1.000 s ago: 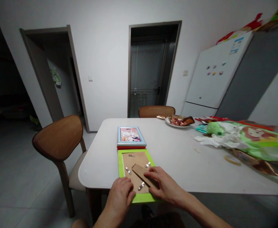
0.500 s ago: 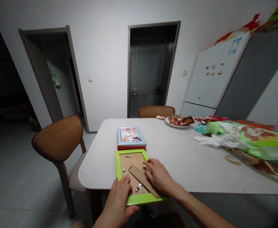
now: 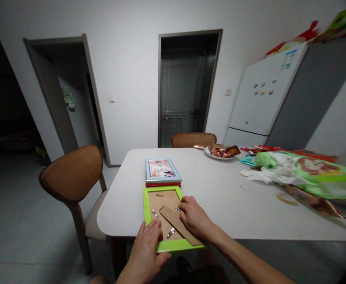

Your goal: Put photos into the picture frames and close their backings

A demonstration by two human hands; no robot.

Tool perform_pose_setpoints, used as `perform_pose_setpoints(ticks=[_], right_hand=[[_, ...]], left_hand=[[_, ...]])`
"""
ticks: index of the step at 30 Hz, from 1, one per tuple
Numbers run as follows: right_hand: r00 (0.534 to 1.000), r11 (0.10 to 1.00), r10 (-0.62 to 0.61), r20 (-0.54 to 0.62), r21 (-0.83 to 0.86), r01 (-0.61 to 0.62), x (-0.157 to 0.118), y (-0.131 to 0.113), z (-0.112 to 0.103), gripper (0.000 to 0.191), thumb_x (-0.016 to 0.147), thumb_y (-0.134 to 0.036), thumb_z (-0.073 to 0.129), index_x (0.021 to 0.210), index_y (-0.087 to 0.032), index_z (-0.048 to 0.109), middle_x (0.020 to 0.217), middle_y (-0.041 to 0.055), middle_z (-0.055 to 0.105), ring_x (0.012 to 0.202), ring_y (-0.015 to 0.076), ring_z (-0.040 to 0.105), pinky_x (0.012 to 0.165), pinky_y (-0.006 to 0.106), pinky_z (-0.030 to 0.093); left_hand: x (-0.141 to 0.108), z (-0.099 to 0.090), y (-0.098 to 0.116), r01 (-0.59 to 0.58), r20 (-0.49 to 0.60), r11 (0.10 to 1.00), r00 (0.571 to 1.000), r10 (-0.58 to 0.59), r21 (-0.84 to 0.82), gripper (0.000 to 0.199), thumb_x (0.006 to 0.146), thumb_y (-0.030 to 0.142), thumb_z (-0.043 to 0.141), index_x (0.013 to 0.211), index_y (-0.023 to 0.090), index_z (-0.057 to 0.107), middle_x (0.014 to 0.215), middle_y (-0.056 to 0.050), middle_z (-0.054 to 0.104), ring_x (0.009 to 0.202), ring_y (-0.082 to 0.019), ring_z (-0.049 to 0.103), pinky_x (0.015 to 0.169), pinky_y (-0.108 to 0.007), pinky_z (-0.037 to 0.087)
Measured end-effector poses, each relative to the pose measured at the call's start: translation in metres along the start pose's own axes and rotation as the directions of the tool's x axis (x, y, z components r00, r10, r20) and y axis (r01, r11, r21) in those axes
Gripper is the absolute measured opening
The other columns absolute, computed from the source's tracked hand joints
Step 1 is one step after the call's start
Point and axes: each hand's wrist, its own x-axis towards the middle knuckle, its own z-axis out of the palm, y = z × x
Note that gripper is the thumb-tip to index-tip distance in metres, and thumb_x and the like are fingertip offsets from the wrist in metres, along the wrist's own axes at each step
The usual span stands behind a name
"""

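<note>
A lime-green picture frame lies face down at the table's front edge, its brown backing board showing. Metal clips, such as the one near the bottom, sit along the board. The brown stand leg slants across it. My left hand grips the lower left corner, fingers on top and thumb by the bottom edge. At the right side, my right hand has curled fingers closed on the right-hand clip, which they partly hide.
Just beyond lies a stack of frames, a blue one over a red one. A plate of food stands farther back. Green packaging, white tissue and a tape roll lie on the right. A wooden chair stands left.
My right hand's fingers have curled in more tightly over the right-hand clip. My left hand keeps its place on the frame's corner. The view has shifted slightly.
</note>
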Motion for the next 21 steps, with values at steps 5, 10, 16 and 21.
perform_pose_setpoints(ticks=[5, 10, 16, 21], right_hand=[[1.000, 1.000, -0.008, -0.018, 0.029, 0.009, -0.003, 0.002, 0.001, 0.025, 0.077, -0.018, 0.036, 0.071, -0.014, 0.061, 0.084, 0.0083, 0.051, 0.084, 0.0175, 0.042, 0.077, 0.027, 0.033], [0.999, 0.996, -0.015, -0.044, 0.092, 0.019, 0.005, 0.003, 0.002, 0.027, 0.076, -0.020, 0.040, 0.096, -0.016, 0.060, 0.093, 0.0081, 0.055, 0.088, 0.0177, 0.045, 0.078, 0.027, 0.033], [1.000, 0.982, 0.023, -0.010, 0.189, -0.021, 0.046, -0.014, 0.010, 0.027, 0.076, -0.026, 0.045, 0.095, -0.018, 0.062, 0.094, 0.0069, 0.061, 0.087, 0.0164, 0.052, 0.075, 0.024, 0.035], [0.984, 0.971, 0.175, 0.024, 0.160, -0.176, 0.077, -0.024, 0.028, 0.021, 0.073, -0.031, 0.049, 0.076, -0.019, 0.065, 0.079, 0.0041, 0.065, 0.074, 0.0148, 0.056, 0.059, 0.022, 0.034]], left_hand=[[-0.001, 0.000, 0.000, 0.009, 0.007, 1.000, 1.000, -0.009, 0.009, 0.054, 0.057, 0.022, 0.065, 0.107, 0.014, 0.049, 0.122, -0.013, 0.047, 0.115, -0.025, 0.039, 0.100, -0.048, 0.022], [-0.002, 0.002, -0.002, -0.010, 0.017, 1.000, 1.000, 0.010, 0.003, 0.056, 0.058, 0.023, 0.065, 0.110, 0.012, 0.047, 0.122, -0.015, 0.046, 0.116, -0.025, 0.038, 0.101, -0.049, 0.021], [-0.001, 0.004, -0.003, -0.004, 0.011, 1.000, 1.000, 0.003, 0.013, 0.061, 0.058, 0.020, 0.065, 0.114, 0.010, 0.043, 0.122, -0.016, 0.046, 0.115, -0.025, 0.039, 0.100, -0.051, 0.021], [-0.003, 0.002, -0.003, -0.001, 0.046, 1.000, 0.999, 0.001, 0.013, 0.061, 0.056, 0.021, 0.066, 0.112, 0.010, 0.045, 0.123, -0.017, 0.045, 0.116, -0.026, 0.038, 0.100, -0.051, 0.020]])
